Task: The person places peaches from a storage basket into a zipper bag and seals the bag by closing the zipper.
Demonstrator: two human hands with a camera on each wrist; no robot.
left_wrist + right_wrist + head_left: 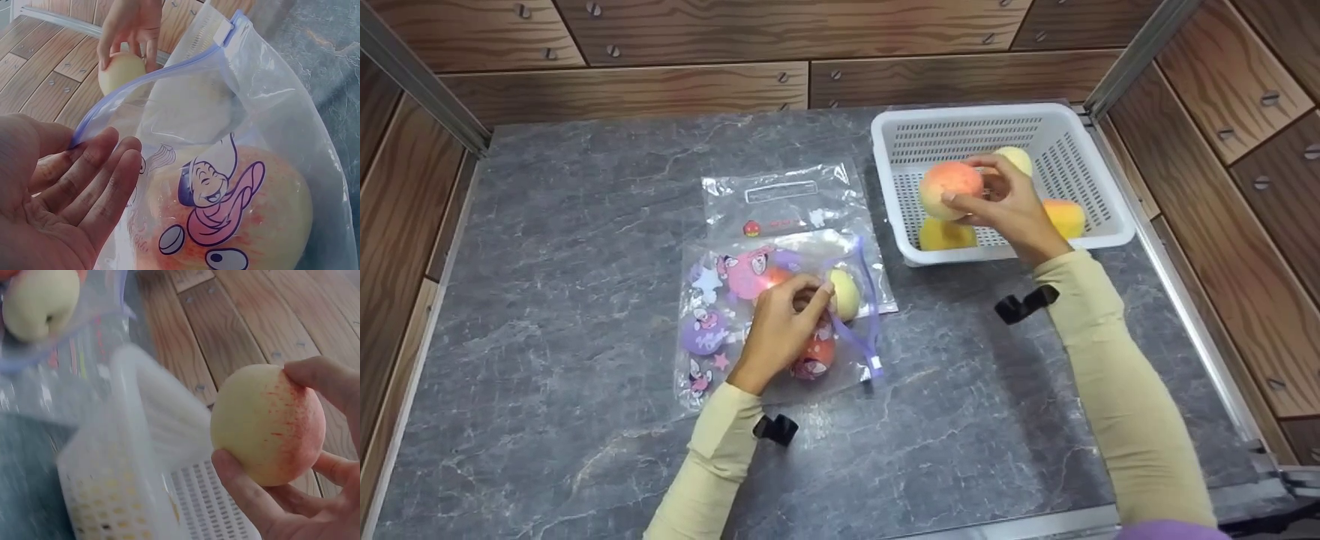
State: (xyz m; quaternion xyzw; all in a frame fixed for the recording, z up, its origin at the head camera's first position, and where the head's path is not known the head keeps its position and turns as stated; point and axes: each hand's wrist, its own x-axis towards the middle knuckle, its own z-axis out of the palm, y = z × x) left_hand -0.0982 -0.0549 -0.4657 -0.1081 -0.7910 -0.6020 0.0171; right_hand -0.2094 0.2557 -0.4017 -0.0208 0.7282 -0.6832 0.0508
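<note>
In the head view, a round red and yellow fruit is at about 2 o'clock from the middle. The right hand grasps it with thumb and fingers, over a white basket with lots of little holes. In the basket, a yellow fruit sits at 8 o'clock, an orange and yellow fruit at 4 o'clock, and a pale fruit near 1 o'clock. Just past the middle, toward 8 o'clock, lies a see-through bag with cartoon pictures. The left hand pinches its purple edge. Inside the bag, a light green fruit is at 2 o'clock and a red fruit near 5 o'clock. A flat clear bag peeks out at 12 o'clock, on the gray table.

In the left wrist view, the left hand, at 8 o'clock, has the purple edge between thumb and finger. Its other fingers are loosely bent. A big red and yellow fruit shows through the bag at 5 o'clock. The right hand and its fruit are up at 11 o'clock.

In the right wrist view, the right hand, at 4 o'clock, holds the fruit by its sides. The basket is at 7 o'clock, and the bag, with a pale fruit in it, is at 10 o'clock.
</note>
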